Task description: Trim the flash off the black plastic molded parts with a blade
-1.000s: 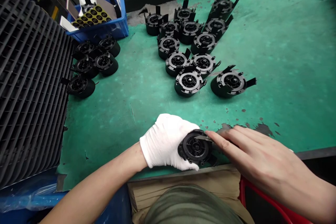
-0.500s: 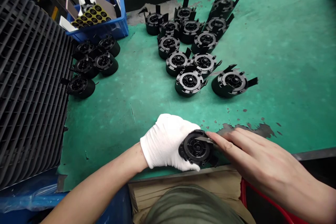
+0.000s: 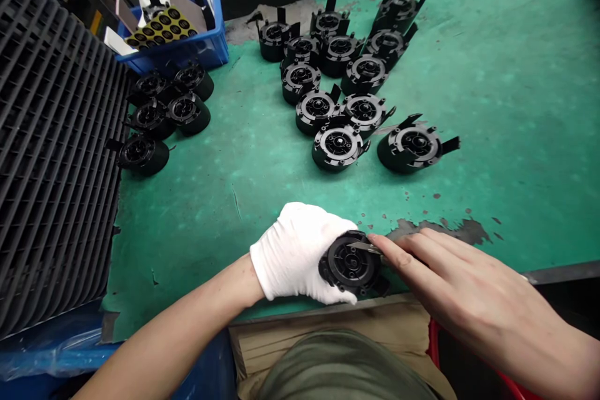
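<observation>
My left hand [image 3: 300, 256], in a white glove, is wrapped round a round black plastic part [image 3: 349, 264] at the near edge of the green table [image 3: 492, 75]. My bare right hand [image 3: 450, 278] lies just right of it, fingers pinched on a small thin blade [image 3: 364, 247] whose tip rests on the part's upper rim. A lone black part [image 3: 411, 149] with side tabs sits further out on the table. Behind it several similar parts [image 3: 337, 69] stand in a cluster.
A smaller group of black parts [image 3: 162, 115] lies at the left by a dark ribbed panel [image 3: 51, 150]. A blue bin [image 3: 173, 28] with a yellow sheet of black discs stands at the back left. A red container edge [image 3: 434, 337] shows below my right wrist.
Almost nothing has moved; both hands stay on the black part, with only a slight shift of the view.
</observation>
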The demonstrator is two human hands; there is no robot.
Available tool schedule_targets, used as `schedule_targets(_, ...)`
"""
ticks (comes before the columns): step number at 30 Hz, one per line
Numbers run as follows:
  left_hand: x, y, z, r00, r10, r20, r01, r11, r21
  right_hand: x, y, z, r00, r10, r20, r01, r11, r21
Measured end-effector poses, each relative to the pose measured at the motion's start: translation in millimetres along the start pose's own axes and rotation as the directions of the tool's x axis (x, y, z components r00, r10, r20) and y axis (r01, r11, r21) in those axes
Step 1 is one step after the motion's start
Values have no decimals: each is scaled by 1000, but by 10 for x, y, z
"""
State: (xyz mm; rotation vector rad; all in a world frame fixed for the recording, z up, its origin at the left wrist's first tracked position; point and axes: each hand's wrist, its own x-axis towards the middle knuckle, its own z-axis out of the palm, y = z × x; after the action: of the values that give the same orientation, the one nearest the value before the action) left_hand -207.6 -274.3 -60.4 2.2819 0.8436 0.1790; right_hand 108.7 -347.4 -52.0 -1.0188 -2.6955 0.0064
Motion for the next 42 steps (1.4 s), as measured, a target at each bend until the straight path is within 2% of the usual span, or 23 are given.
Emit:
schedule_targets(6,-4,-3,20,1000,0,-8,0,1000,8,-34,25,-7,999,31,5,-32,998,55)
schedule_targets(10,-4,-14,32,1000,5,-14,-5,1000,6,77,46,-104,999,-28,35,27,999,35)
schedule_targets(14,-2,-20,21,1000,8,-1,-8,1000,-2,123,79,-146,1000,-24,15,24,999,40)
schedule_targets(18,-6,-17,16,1000,6,-5,-6,1000,4,121,103,-170,996,-54,65,49,996,77)
schedule_targets(26,5,-10,23,1000,13,-14,-13,1000,1,164,30,-142,1000,-16,12,16,1000,0)
schedule_targets(30,0,-2,7,1000,14,-14,-14,1000,4,169,57,-205,996,-59,63,59,998,9)
schedule_targets(42,0,-10,21,1000,13,-13,-13,1000,12,337,173,-275,978,-186,90,194,977,-88)
